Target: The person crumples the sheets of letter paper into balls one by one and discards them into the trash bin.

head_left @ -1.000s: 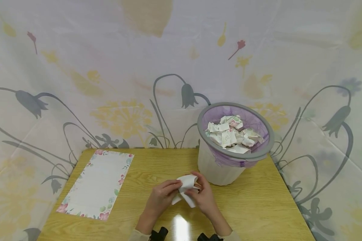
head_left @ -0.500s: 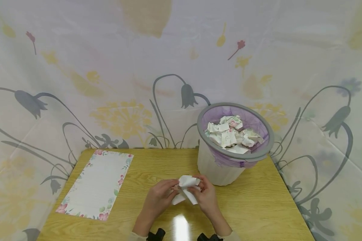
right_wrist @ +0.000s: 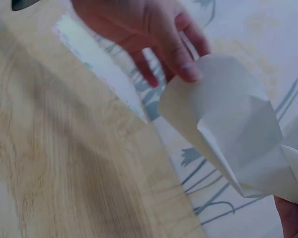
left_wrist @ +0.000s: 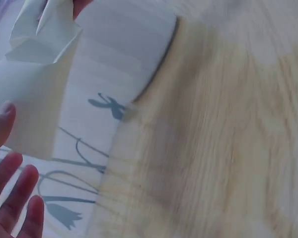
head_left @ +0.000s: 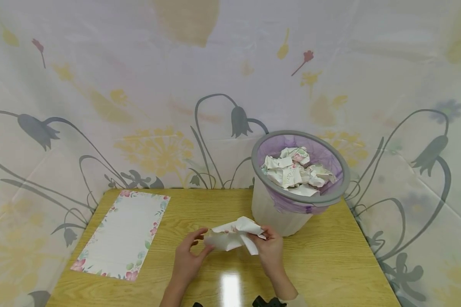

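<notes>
A creased sheet of white paper (head_left: 230, 241) is stretched between my two hands above the wooden table, its left part opened out and its right part bunched. My left hand (head_left: 186, 258) pinches the left edge between thumb and index finger. The other fingers are spread loosely, away from the sheet, in the left wrist view. At the bunched end, my right hand (head_left: 270, 251) grips the paper (right_wrist: 238, 134). Much of this hand is outside the right wrist view, where a bit of green print shows near it.
On the left of the table (head_left: 311, 273) lies a flat sheet with a floral border (head_left: 123, 234). A white bin (head_left: 280, 217) with a grey rim and purple liner stands just beyond my right hand, holding several crumpled papers (head_left: 292, 170). A flower-patterned cloth (head_left: 157, 85) hangs behind.
The folded-up paper has been pulled wider and opened out to the left. My left hand has moved left and its fingers have loosened; my right hand has shifted slightly right.
</notes>
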Motion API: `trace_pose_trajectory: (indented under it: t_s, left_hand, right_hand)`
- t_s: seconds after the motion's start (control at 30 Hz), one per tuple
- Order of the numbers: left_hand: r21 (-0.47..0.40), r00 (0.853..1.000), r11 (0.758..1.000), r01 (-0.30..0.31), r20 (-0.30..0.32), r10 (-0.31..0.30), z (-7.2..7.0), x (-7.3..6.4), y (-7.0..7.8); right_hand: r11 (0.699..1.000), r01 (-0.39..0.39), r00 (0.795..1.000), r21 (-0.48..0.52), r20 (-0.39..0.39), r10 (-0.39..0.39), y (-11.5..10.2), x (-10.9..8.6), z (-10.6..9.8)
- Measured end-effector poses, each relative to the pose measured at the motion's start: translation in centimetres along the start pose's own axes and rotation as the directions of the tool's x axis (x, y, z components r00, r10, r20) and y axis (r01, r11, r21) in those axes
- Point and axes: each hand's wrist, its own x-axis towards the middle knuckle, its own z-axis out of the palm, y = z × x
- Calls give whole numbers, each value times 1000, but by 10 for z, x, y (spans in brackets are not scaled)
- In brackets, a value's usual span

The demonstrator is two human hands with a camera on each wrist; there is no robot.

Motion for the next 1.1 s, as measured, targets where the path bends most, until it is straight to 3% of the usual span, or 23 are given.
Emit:
trace_pose_trajectory:
  t_s: [0.07, 0.13, 0.2, 0.3, 0.47, 0.53, 0.63, 0.7, 0.8, 0.87, 0.93, 1.0, 1.1]
  left_hand:
    - [-89, 989, 986, 144, -10, -145, 1, -1, 5]
    - [-185, 964, 948, 258, -10, -264, 2, -2, 8]
    - [-250, 939, 909, 333, -1, -344, 3, -4, 4]
    - [-340, 920, 861, 378, 35, -390, 3, -5, -2]
    - [-518, 899, 743, 425, 146, -413, 4, -4, -1]
    - [-548, 889, 712, 440, 153, -432, 6, -3, 0]
    - [-547, 882, 715, 436, 104, -459, 9, -2, 3]
    - [-528, 885, 738, 421, 60, -462, 12, -1, 6]
    - [-482, 899, 790, 378, -13, -438, 16, 1, 11]
    - [-451, 908, 821, 351, -49, -416, 19, 2, 15]
    - [-436, 913, 835, 336, -68, -403, 21, 3, 19]
    - [-441, 920, 836, 327, -53, -388, 23, 3, 24]
    - [-451, 928, 831, 326, -16, -373, 26, 3, 30]
  right_hand:
    - [999, -17, 1000, 27, -22, 18, -1, 0, 1]
    - [998, -36, 998, 51, -42, 38, -2, -1, 2]
    - [994, -61, 996, 87, -58, 66, -3, -2, 3]
    - [986, -88, 992, 142, -73, 99, -4, -3, 4]
    - [980, -107, 991, 165, -67, 119, -2, -7, 8]
    - [983, -107, 991, 152, -58, 117, -1, -10, 9]
    - [986, -114, 991, 126, -50, 121, 0, -12, 10]
    - [988, -109, 992, 108, -45, 115, 2, -14, 10]
    - [995, -64, 997, 75, -38, 67, 5, -16, 11]
    - [998, -7, 1000, 56, -20, 8, 7, -18, 12]
    - [997, 65, 998, 38, -2, -65, 8, -19, 14]
    - [987, 158, 987, 20, 13, -159, 8, -20, 17]
    - [954, 298, 954, -20, 31, -297, 1, -22, 21]
